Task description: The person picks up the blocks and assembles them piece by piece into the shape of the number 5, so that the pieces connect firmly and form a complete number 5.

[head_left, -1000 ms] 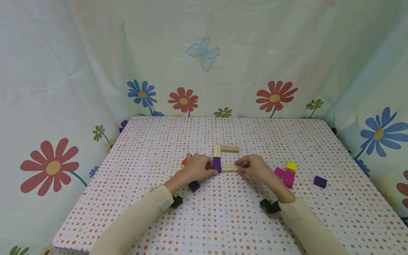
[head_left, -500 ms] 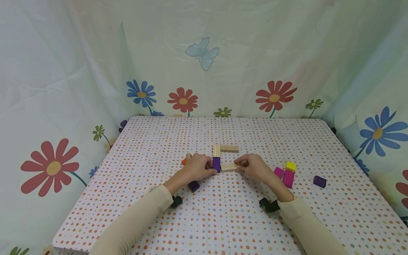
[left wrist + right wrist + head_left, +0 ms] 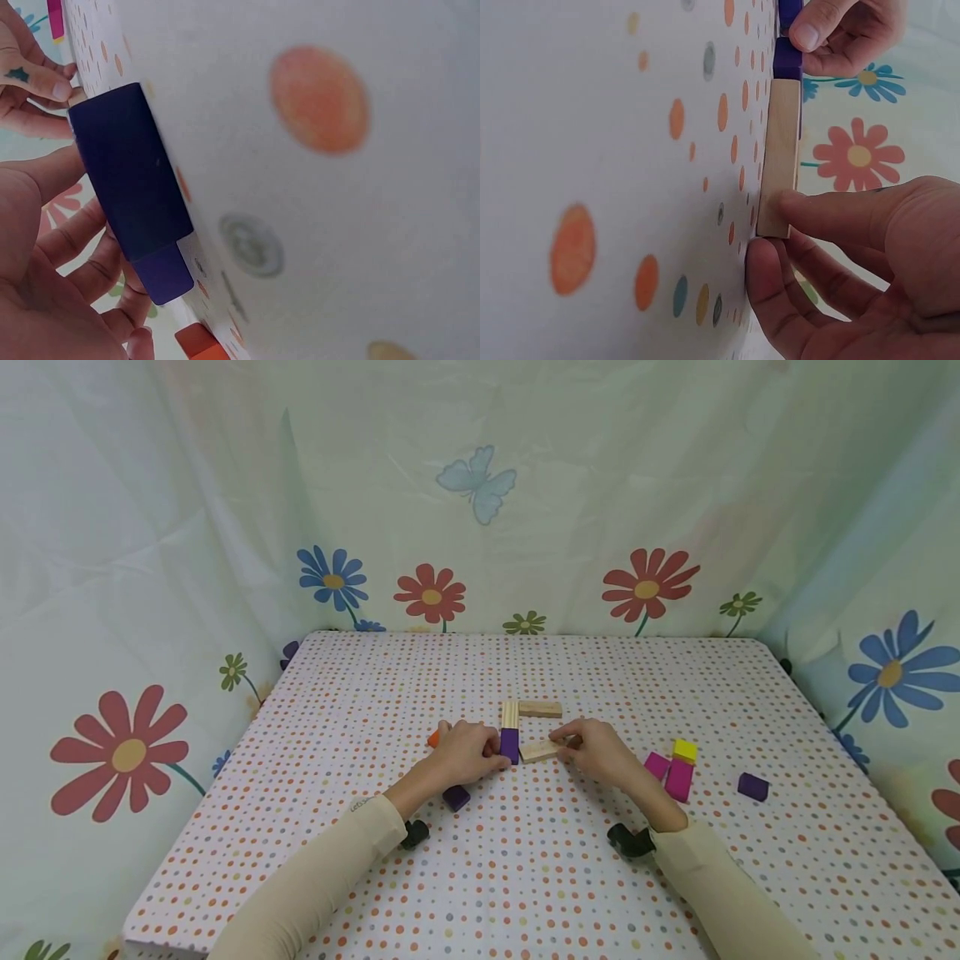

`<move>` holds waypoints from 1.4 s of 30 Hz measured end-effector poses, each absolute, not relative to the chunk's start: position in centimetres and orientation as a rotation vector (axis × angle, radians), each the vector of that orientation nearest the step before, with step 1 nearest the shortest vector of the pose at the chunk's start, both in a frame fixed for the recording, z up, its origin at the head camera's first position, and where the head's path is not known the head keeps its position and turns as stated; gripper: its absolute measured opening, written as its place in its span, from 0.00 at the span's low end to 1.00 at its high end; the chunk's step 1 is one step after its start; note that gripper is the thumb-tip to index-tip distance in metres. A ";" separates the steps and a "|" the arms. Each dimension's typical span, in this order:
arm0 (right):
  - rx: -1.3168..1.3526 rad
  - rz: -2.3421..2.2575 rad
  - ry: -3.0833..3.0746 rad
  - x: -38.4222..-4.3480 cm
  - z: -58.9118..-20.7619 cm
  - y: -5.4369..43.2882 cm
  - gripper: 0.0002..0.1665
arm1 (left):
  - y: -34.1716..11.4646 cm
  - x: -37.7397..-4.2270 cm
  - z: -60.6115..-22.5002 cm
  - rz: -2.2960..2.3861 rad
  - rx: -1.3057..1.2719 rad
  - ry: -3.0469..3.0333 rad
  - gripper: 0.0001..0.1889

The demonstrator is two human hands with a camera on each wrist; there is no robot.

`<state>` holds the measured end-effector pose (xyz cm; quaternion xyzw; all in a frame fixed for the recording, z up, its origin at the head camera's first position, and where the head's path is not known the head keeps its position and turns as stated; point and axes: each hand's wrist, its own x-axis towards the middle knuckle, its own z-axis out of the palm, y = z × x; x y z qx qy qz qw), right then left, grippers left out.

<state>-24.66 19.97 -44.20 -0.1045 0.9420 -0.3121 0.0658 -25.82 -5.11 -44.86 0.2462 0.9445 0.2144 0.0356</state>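
Near the middle of the table, my left hand (image 3: 467,755) pinches a purple block (image 3: 509,746) between thumb and fingers. My right hand (image 3: 597,752) pinches the right end of a plain wooden block (image 3: 538,751), thumb on its near side in the right wrist view. That block lies on the tabletop at a slant, its left end close to the purple block's right side. Behind the purple block stands a pale block with lengthwise lines (image 3: 510,715). Another plain wooden block (image 3: 540,709) extends rightward from that pale block's far end.
Beside my left wrist lies a dark purple block (image 3: 456,798); an orange piece (image 3: 433,739) is partly hidden behind the hand. Right of my right hand are magenta blocks (image 3: 679,780), a yellow block (image 3: 686,752) and a separate purple block (image 3: 753,787). A floral curtain (image 3: 555,527) surrounds the dotted table.
The plain wooden block in my right hand has turned from straight across to slanted, its right end shifting slightly toward the back. My left hand and the purple block stay put.
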 end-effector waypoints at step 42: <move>0.083 -0.821 3.057 -22.7 -41.9 33.0 0.21 | -4.9 -25.3 -44.2 0.475 1.084 2.785 0.24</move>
